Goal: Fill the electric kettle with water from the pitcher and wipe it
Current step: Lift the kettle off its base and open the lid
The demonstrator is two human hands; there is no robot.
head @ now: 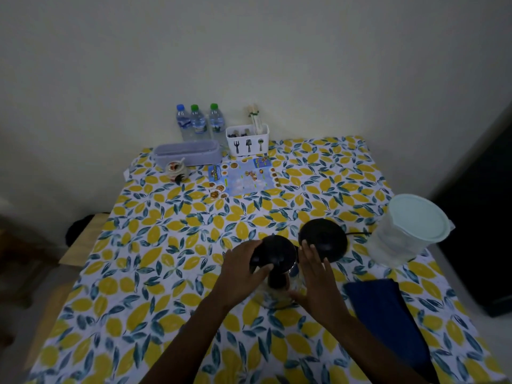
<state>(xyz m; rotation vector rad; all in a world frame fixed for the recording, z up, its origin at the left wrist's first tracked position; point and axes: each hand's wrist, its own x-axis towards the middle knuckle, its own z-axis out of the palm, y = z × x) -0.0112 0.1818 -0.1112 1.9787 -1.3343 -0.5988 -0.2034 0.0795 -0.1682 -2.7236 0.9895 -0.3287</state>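
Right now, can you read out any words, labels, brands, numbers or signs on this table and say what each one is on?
No text here can be read.
Three bottles: labels too small and blurred.
Leaflet: food pictures and print, too blurred.
White caddy: no words, only fork, spatula and spoon signs cut in its front.
Kettle, base, pitcher, blue cloth: no marks visible.

I see a clear glass kettle (279,284) with matt black plastic lid, translucent plastic pitcher (401,239), soft blue cloth (388,314), and smooth printed tablecloth (166,259).
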